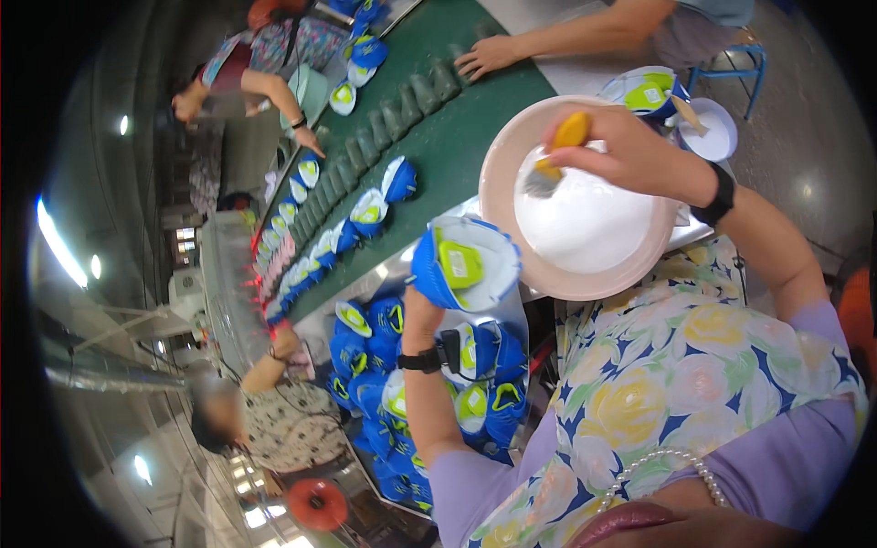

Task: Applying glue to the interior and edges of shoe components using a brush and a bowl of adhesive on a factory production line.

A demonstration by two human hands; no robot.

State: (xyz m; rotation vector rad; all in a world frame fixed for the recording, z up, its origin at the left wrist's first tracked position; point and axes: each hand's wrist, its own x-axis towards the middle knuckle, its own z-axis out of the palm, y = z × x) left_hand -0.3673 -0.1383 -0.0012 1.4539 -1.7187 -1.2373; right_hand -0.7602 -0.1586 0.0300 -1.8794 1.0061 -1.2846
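Note:
My left hand is closed around a blue shoe upper with a white and lime-green inside, its opening facing up. It is held just left of a large pale pink basin of white liquid. My right hand grips a brush by its yellow handle. The brush's pale bristles point down over the white liquid; whether they touch it I cannot tell. Below my left wrist lies a heap of similar blue uppers.
A green conveyor belt carries a row of dark grey shoe lasts and blue uppers along both sides. A co-worker's hand rests at its far end; other people work along the left. A small white tub with a wooden-handled tool stands right.

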